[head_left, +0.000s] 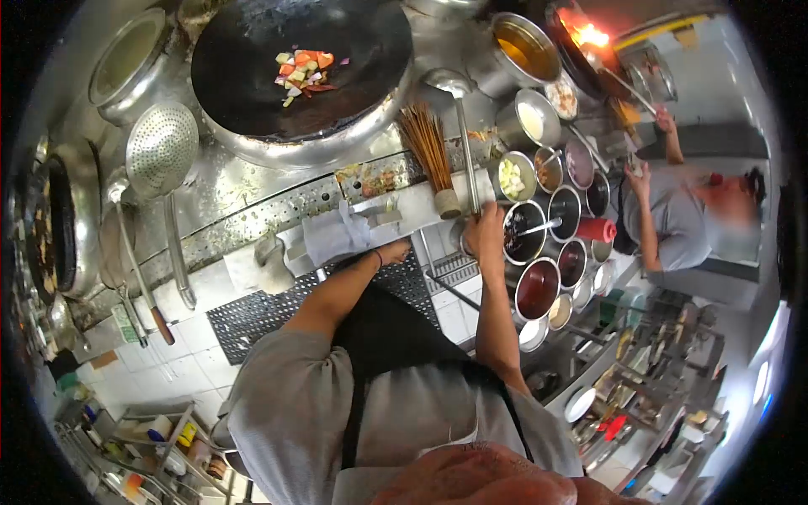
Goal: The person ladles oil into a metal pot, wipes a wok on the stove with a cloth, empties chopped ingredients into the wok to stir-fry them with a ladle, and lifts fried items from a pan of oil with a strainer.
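My right hand (486, 232) is closed around the lower end of the handle of a steel ladle (464, 135). The ladle's bowl lies on the steel stove top, beside a bamboo wok brush (427, 147). My left hand (394, 252) is at the front edge of the stove with its fingers curled; whether anything is in them is hidden. Near it, a grey cloth (335, 234) hangs over the front rail. A large black wok (299, 105) stands on the burner ahead, with chopped red, pale green and purple vegetables (300, 73) in its middle.
At right stand several steel pots of sauces, including a dark red sauce (537, 289), and a red squeeze bottle (596, 229). A perforated skimmer (162, 150) lies at left. Beyond the pots, a co-worker (673, 202) holds a tool at a flaming wok (589, 38).
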The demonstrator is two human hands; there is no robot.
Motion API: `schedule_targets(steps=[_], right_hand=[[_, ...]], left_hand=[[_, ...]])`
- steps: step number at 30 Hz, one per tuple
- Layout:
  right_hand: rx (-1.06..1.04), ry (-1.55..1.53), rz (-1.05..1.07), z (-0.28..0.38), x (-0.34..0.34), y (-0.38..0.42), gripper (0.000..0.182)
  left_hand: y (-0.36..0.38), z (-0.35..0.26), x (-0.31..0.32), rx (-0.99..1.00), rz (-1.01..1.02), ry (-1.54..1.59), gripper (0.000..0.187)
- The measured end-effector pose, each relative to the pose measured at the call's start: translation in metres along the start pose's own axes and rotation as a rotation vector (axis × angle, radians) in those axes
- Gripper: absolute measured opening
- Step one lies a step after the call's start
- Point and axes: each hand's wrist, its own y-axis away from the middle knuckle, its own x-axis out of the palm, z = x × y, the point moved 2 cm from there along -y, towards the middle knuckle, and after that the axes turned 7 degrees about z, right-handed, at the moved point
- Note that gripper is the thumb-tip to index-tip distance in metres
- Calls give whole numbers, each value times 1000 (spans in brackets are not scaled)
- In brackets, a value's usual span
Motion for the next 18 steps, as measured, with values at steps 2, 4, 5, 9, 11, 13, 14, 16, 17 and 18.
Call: schedule_targets(steps=[2,4,5,9,11,13,14,16,17,18], right_hand=[[25,-33,63,-20,20,-1,45],[46,-135,134,-13,22,-7,44],[88,-170,194,-12,22,-9,33],[221,-481,386,-6,-2,0,11],[262,-753,341,5,-17,24,7],[308,-951,248,31,-47,36,5],[257,-996,175,34,-59,34,6],[244,-1010,99,42,-89,15,7],[234,-944,67,48,-110,2,6],[218,-879,36,53,-131,-12,6]], left_hand=[[-22,8,1,86,-19,365,25],[-37,6,-6,203,-30,690,25],[-46,3,-10,271,-22,829,25],[-76,-7,-27,484,6,1223,25],[-80,-16,-38,560,11,1301,25],[-88,-14,-45,622,24,1339,26],[-84,-17,-47,637,23,1355,26],[-81,-12,-47,661,30,1362,26],[-80,-9,-47,677,35,1364,26],[-72,-11,-47,691,39,1372,27]])
